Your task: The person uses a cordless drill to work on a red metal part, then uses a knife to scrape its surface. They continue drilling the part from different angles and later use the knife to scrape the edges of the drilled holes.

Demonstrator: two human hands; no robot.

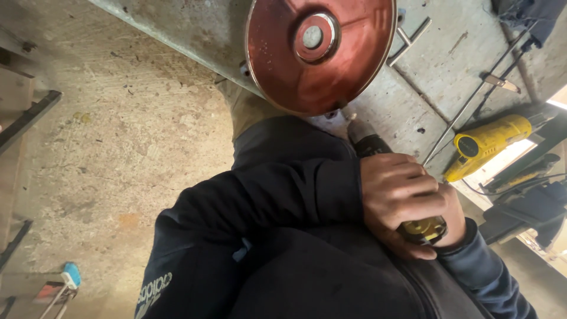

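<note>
A round reddish metal disc [322, 56] with a raised centre hub sits against a grey metal plate [449, 65]. Both my hands grip a black and yellow power drill [369, 143] just below it. My left hand [397, 192] wraps over the drill's body, its dark sleeve reaching in from the left. My right hand [456, 220] lies under and behind it, mostly hidden, with a blue sleeve coming from the lower right. The drill's front end points up at the plate near the disc's lower edge. The bit's tip is hard to make out.
A yellow power tool [485, 143] lies on the grey plate at the right, beside thin metal rods [472, 103] and cables. A concrete floor [118, 136] spreads to the left, with dark metal frames [29, 118] at its edge and a small blue object [71, 274] at the lower left.
</note>
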